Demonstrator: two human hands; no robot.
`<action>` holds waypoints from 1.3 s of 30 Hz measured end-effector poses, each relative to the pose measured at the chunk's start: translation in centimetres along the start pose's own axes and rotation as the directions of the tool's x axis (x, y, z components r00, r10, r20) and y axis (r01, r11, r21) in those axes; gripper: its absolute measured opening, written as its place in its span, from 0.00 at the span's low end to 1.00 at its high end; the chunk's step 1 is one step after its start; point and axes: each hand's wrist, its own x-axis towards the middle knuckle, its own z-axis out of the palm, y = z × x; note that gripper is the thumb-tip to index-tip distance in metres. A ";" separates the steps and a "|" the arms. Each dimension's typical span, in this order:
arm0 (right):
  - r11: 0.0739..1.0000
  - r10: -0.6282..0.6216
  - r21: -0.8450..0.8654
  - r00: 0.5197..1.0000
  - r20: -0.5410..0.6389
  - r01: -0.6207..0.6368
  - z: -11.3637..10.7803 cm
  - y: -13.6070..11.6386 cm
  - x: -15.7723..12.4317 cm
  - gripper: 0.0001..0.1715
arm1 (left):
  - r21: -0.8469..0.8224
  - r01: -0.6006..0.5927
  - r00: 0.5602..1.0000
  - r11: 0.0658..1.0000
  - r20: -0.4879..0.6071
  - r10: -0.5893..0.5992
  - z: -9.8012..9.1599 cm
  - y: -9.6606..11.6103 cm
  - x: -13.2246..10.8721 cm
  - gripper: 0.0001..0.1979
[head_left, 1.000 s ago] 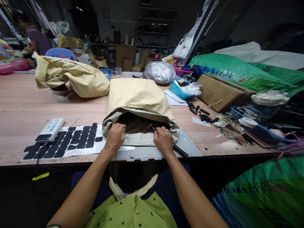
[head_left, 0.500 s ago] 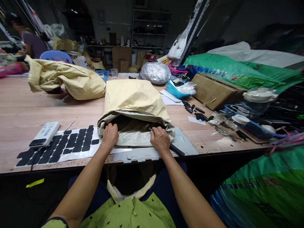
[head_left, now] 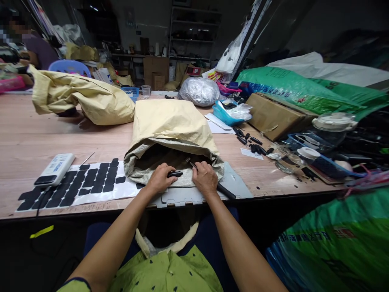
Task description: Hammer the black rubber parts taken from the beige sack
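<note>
A cream woven sack (head_left: 173, 117) lies on the table with its mouth gaping toward me. My left hand (head_left: 158, 178) is in front of that mouth, fingers closed on a small black elongated part (head_left: 174, 174). Just to its right, at the sack's near lip, my right hand (head_left: 205, 177) grips a tool with a black handle (head_left: 226, 190) and a small metal head (head_left: 189, 161). The head points left into the opening, and the handle sticks out behind the hand. What lies deep in the sack is dark and hidden.
Left are a sheet of black stickers (head_left: 94, 180) and a white device (head_left: 55, 169) with a cord. A second cream sack (head_left: 88, 97) lies behind. On the right are loose black parts (head_left: 257, 149), a cardboard box (head_left: 276, 115) and a clear jar (head_left: 332, 127). Another person (head_left: 39, 50) sits far left.
My left hand has come out of the sack's left side and moved right, now with the small black part in it. My right hand stays in place with the tool.
</note>
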 end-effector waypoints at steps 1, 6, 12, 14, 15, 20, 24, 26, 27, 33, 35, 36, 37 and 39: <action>1.000 0.003 0.001 1.000 -0.005 -0.003 0.1 0.0 0.0 0.09 | -0.028 0.004 1.000 1.000 0.004 -0.004 -0.2 -0.4 -0.1 0.12; 0.999 0.000 0.033 1.000 -0.001 0.000 0.2 0.4 0.2 0.11 | -0.089 0.002 0.999 0.996 -0.036 -0.005 -0.4 -1.2 -0.3 0.11; 0.973 -0.046 0.223 0.998 -0.047 0.055 -1.4 -0.5 -1.2 0.19 | -0.079 -0.013 0.999 0.997 -0.043 0.009 0.0 -0.7 -0.6 0.11; 0.940 -0.032 0.338 0.997 -0.074 0.055 -1.9 -1.3 -2.1 0.19 | -0.080 -0.018 0.999 0.997 -0.041 0.015 -0.1 -0.7 -0.6 0.10; 0.917 -0.024 0.395 0.996 -0.084 0.055 -2.1 -1.7 -2.6 0.19 | -0.080 -0.018 0.999 0.997 -0.044 0.015 -0.1 -0.7 -0.6 0.10; 0.850 0.035 0.527 0.996 -0.087 0.016 -2.3 -2.9 -3.9 0.18 | -0.094 -0.007 0.999 0.996 -0.052 0.003 0.1 -0.7 -0.5 0.10; 0.857 0.069 0.515 0.993 -0.097 -0.009 -2.6 -3.2 -4.1 0.18 | -0.108 0.016 0.998 0.994 -0.053 -0.022 0.1 -0.6 -0.4 0.10; 0.863 0.062 0.504 0.993 -0.095 -0.006 -2.7 -3.4 -4.3 0.18 | -0.120 0.046 0.998 0.992 -0.041 -0.051 0.0 -0.5 -0.3 0.11; 0.869 0.053 0.494 0.995 -0.082 -0.005 -2.8 -3.4 -4.4 0.18 | -0.127 0.064 0.997 0.990 -0.032 -0.069 0.0 -0.5 -0.3 0.11; 0.895 0.044 0.444 0.999 -0.014 -0.033 -3.2 -3.9 -4.2 0.19 | -0.158 0.116 0.993 0.981 -0.005 -0.119 -0.1 -0.3 -0.1 0.12; 0.889 0.042 0.458 0.999 -0.028 -0.024 -3.5 -4.3 -4.0 0.19 | -0.159 0.118 0.993 0.980 -0.003 -0.120 -0.2 -0.2 -0.1 0.12; 0.885 0.034 0.465 0.999 -0.028 -0.017 -3.7 -4.5 -3.9 0.19 | -0.154 0.120 0.993 0.981 -0.003 -0.122 -0.2 -0.2 -0.1 0.12; 0.883 0.022 0.470 1.000 -0.019 -0.010 -3.8 -4.7 -3.9 0.19 | -0.147 0.120 0.993 0.982 -0.002 -0.122 -0.2 -0.2 -0.1 0.12; 0.883 -0.009 0.469 1.000 0.021 -0.001 -3.8 -5.1 -4.1 0.19 | -0.137 0.119 0.993 0.983 0.002 -0.120 -0.3 -0.2 -0.2 0.11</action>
